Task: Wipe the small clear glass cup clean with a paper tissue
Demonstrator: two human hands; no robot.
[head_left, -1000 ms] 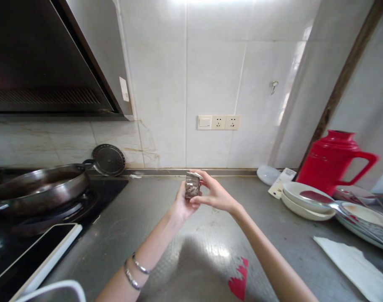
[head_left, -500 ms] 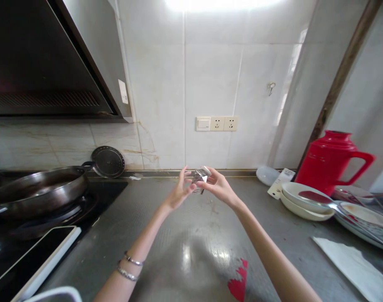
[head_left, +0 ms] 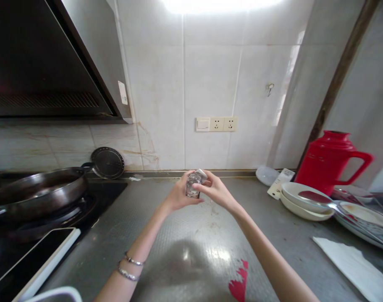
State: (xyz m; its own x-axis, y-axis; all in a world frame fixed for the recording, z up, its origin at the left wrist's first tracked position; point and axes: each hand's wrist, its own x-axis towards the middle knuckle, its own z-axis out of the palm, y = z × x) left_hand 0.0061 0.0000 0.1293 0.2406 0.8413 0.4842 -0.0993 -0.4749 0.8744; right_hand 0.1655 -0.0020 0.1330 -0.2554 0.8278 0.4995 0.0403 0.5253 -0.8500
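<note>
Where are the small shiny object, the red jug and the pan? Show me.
Small shiny object (head_left: 190, 188), head view: its front.
Red jug (head_left: 319, 163), head view: its body.
Pan (head_left: 64, 193), head view: its outer side.

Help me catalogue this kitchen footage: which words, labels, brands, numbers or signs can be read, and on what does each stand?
None can be read with certainty.
Sticker on the range hood: print too small.
Red flask: faint pale marks, too blurred.
White strip by the bowls: dark marks, too small to tell whether they are text.
Small shiny item in the hands: no legible text.
</note>
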